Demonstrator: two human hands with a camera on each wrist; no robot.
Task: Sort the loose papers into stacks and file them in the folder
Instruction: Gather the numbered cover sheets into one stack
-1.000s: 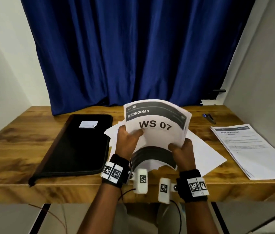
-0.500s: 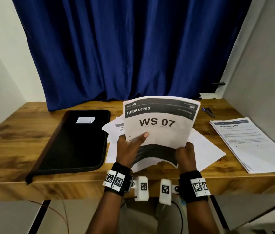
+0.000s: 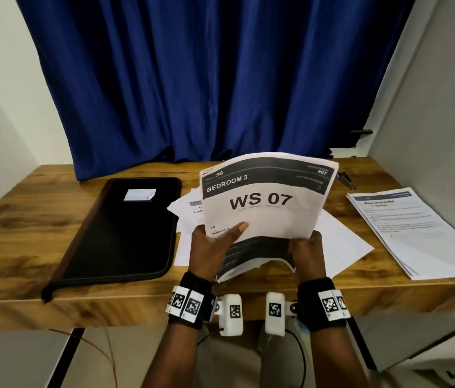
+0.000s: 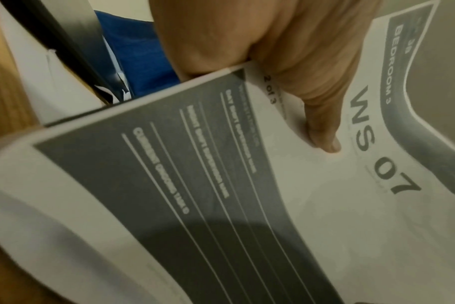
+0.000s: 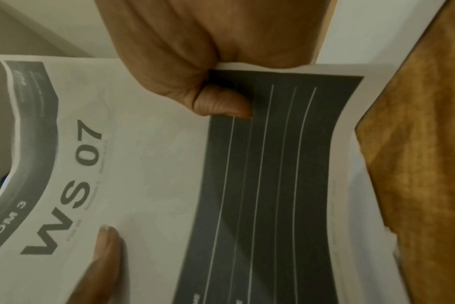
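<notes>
From the head camera we look forward and down across the wooden table point(image 3: 25, 242) toward the blue curtain point(image 3: 206, 79), both hands low in the frame. Our left wrist camera sits very close behind the left hand point(image 4: 286, 51), facing along its thumb over the "WS 07" sheet point(image 4: 364, 185). Our right wrist camera is just as near the right hand point(image 5: 195, 41), looking along its fingers. All three views share that printed sheet, and the right wrist view also catches the left thumb point(image 5: 107, 246)
</notes>
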